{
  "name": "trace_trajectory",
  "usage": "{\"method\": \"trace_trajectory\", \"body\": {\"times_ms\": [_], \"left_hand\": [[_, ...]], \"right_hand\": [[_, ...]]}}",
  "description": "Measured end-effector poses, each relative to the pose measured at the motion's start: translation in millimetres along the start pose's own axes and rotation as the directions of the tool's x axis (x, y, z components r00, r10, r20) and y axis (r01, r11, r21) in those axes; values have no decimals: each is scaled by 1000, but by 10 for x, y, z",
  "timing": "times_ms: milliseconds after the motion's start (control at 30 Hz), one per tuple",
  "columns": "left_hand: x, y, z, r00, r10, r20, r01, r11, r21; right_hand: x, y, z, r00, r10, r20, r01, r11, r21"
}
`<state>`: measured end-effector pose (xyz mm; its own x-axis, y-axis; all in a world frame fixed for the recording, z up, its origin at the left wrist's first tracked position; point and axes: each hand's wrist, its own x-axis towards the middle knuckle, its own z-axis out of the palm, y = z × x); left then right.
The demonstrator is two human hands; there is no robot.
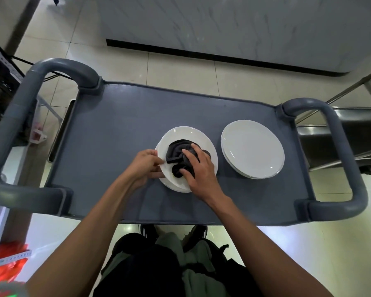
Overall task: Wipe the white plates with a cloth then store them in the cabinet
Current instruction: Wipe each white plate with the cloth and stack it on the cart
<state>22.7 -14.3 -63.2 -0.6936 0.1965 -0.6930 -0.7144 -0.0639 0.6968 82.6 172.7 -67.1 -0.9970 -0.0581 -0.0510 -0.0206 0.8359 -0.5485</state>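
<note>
A white plate tops a short stack of white plates in the middle of a grey cart top. On it lies a crumpled dark grey cloth. My right hand presses down on the cloth, fingers spread and bent over it. My left hand pinches the top plate's left rim. A second stack of white plates stands to the right, untouched.
The cart has thick grey handles at the left and right ends. A steel counter stands at the right, a white marble-look unit beyond the cart, metal shelving at the left.
</note>
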Motion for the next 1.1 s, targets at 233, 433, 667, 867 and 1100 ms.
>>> {"method": "trace_trajectory", "body": {"times_ms": [233, 433, 667, 867, 1100], "left_hand": [[-113, -19, 15, 988, 23, 151, -18, 999, -33], [-172, -67, -14, 986, 64, 152, -59, 998, -33], [-278, -41, 20, 982, 156, 109, -154, 988, -29], [-350, 110, -29, 974, 216, 63, -209, 972, -108], [-411, 389, -90, 952, 301, -63, -307, 916, -259]], "right_hand": [[-27, -98, 7, 994, 99, -40, -95, 992, 84], [12, -203, 12, 998, 66, -4, -66, 996, 57], [243, -328, -190, 996, -80, -31, 78, 996, -52], [506, -444, -497, 976, -86, -200, 76, 995, -60], [538, -527, -788, 954, -123, -274, 90, 987, -130]]}}
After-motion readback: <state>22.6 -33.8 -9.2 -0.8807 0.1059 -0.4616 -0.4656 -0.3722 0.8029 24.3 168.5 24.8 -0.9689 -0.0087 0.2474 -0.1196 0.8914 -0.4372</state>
